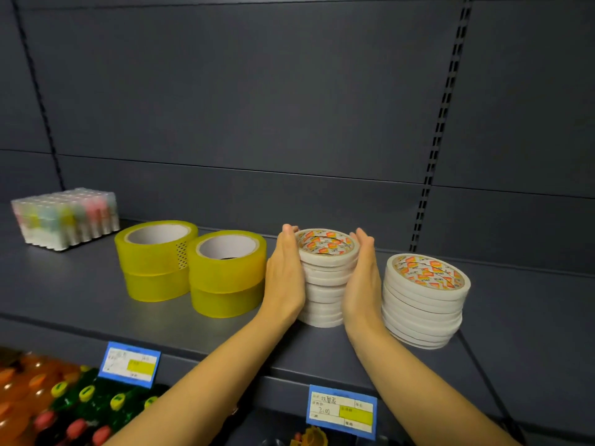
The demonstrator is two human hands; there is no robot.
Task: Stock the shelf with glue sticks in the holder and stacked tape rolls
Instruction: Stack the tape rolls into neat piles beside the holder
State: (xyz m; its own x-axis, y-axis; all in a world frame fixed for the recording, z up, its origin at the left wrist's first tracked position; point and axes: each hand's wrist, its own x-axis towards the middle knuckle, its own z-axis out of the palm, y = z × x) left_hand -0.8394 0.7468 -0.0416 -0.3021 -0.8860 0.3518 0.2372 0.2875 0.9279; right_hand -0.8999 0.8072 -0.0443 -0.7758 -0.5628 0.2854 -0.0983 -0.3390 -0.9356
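A tall stack of thin white tape rolls (pixel 325 275) with orange-printed cores stands on the grey shelf (pixel 80 304). My left hand (pixel 285 278) presses flat against its left side and my right hand (pixel 362 281) against its right side, fingers straight. A second, slightly leaning white stack (pixel 424 300) stands just to the right. Two stacks of yellow tape, two rolls each, stand to the left: one (pixel 154 260) further back, one (pixel 227 273) close to my left hand. The clear holder with glue sticks (pixel 66 218) sits at the far left rear.
Blue price tags hang on the shelf's front edge, one at the left (pixel 128 363) and one at the centre (pixel 341 412). Bottles with orange, green and red caps (pixel 48 400) fill the lower shelf at bottom left. The dark back panel (pixel 257 107) rises behind.
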